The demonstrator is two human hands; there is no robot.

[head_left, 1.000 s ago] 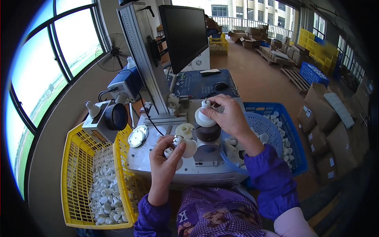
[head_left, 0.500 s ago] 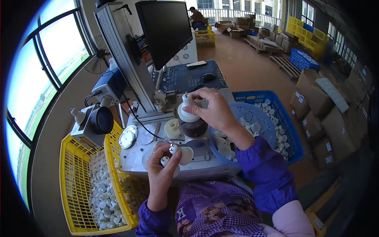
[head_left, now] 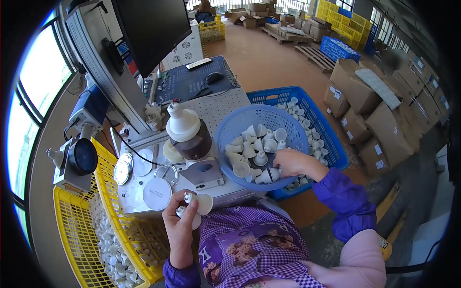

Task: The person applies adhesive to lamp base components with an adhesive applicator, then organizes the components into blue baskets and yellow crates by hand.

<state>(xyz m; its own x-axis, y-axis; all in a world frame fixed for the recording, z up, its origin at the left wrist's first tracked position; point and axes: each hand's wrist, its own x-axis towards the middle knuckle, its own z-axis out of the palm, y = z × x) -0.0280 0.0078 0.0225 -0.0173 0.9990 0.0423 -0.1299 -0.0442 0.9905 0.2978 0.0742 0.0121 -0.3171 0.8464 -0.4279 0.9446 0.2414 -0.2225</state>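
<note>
White cups (head_left: 205,204) fill the left hand's (head_left: 179,224) grip; partly hidden, the right hand's (head_left: 298,164) I cannot tell

White, cone-shaped lamp housings: two (head_left: 196,210), wide ends outward, in my left hand (head_left: 179,220); one upright, narrow end up, on the dark round fixture (head_left: 196,143); others at mixed angles in the light-blue perforated basin (head_left: 221,139), where my right hand (head_left: 286,163) reaches.

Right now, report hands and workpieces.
Left hand holding two white plastic cones. Right hand inside light-blue perforated plastic bowl. Dark round fixture occupied: white flared piece on top.
</note>
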